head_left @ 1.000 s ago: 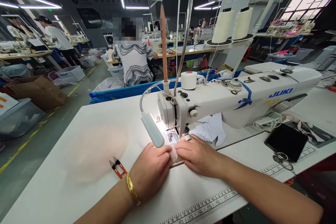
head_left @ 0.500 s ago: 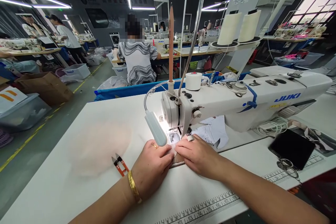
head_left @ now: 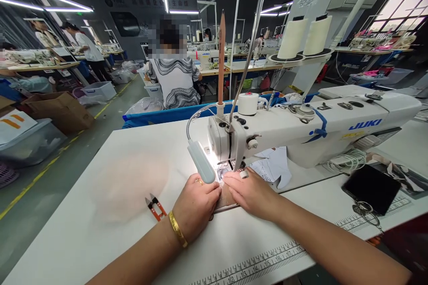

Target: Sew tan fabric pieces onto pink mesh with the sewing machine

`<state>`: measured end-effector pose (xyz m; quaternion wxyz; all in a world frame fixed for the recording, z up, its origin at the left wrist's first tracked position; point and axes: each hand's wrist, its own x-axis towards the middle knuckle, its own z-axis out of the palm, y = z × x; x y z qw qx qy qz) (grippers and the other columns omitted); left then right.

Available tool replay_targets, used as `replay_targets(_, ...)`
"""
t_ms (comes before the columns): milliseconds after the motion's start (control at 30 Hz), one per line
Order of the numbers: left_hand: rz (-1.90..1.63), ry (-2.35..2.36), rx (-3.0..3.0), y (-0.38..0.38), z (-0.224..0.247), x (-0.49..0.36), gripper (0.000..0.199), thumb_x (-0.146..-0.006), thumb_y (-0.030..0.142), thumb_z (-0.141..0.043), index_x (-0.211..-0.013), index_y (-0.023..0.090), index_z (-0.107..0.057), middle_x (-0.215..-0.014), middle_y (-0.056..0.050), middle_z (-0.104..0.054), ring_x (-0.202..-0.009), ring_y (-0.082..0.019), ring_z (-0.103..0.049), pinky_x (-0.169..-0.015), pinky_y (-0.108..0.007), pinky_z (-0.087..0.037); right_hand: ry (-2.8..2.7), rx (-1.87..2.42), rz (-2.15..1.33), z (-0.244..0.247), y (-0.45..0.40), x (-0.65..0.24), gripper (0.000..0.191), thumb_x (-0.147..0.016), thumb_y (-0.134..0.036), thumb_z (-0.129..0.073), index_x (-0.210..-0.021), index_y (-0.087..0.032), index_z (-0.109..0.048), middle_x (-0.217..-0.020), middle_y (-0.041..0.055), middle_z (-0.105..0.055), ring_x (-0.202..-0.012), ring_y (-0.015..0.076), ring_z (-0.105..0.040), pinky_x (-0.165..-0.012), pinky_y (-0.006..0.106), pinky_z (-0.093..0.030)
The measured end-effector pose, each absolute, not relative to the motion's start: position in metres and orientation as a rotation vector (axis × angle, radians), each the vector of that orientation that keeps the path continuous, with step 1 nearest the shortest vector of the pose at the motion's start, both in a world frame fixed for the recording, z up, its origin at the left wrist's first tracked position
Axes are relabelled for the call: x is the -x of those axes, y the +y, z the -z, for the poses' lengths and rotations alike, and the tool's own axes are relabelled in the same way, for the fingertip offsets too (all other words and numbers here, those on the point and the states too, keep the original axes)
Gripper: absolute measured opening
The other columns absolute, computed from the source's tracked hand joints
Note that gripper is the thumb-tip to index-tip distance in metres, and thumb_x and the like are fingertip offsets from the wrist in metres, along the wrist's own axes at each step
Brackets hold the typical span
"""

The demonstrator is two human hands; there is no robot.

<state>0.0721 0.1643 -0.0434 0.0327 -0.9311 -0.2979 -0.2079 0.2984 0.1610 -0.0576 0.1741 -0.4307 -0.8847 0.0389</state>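
Observation:
At the sewing machine (head_left: 267, 129), both hands work close to the needle and presser foot (head_left: 222, 173). My left hand (head_left: 198, 205) is closed, its thumb and fingertips pressed on a small piece of sheer pale fabric (head_left: 227, 197). From the other side my right hand (head_left: 252, 191) presses the same fabric, fingers bent and held together. Its fingertips lie just in front of the presser foot. The hands cover much of the fabric. Orange thread snips (head_left: 155, 207) lie beside my left wrist. A blurred heap of pale sheer fabric (head_left: 130, 182) spreads farther left on the table.
A grey lamp (head_left: 201, 161) hangs over my left fingers. White paper patterns (head_left: 272, 167) lie under the machine arm. A black phone-like slab (head_left: 371, 189) with a key ring lies to the right. A ruler strip (head_left: 257, 269) runs along the front edge. A person (head_left: 175, 75) sits ahead.
Both hands have stayed at the presser foot, with only slight shifts of the fingers on the fabric. The view has moved a little.

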Motion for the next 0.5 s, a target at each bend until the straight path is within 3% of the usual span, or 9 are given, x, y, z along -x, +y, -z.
replay_targets(367,0.778,-1.232,2.961,0.181,0.048,-0.075,0.027,-0.099,0.015,-0.044,-0.095,0.020,-0.071,-0.095,-0.010,-0.076,-0.098,-0.029,-0.068,-0.096,-0.049,-0.045,-2.418,1.300,-0.074,0.050,0.160,-0.292,0.032,-0.094,-0.014,-0.050,-0.121,-0.019,-0.067,-0.125,0.0098,-0.072,-0.102,0.0287,-0.060,-0.089,0.043,-0.051)
replay_targets(500,0.932,-1.404,3.078,0.185,0.046,-0.081,0.022,-0.096,0.018,-0.045,-0.092,0.019,-0.067,-0.099,-0.012,-0.072,-0.097,-0.028,-0.064,-0.094,-0.047,-0.047,-2.395,1.240,-0.097,0.057,0.160,-0.294,0.033,-0.096,-0.014,-0.048,-0.123,-0.018,-0.067,-0.129,0.0113,-0.071,-0.108,0.0300,-0.062,-0.092,0.045,-0.053)
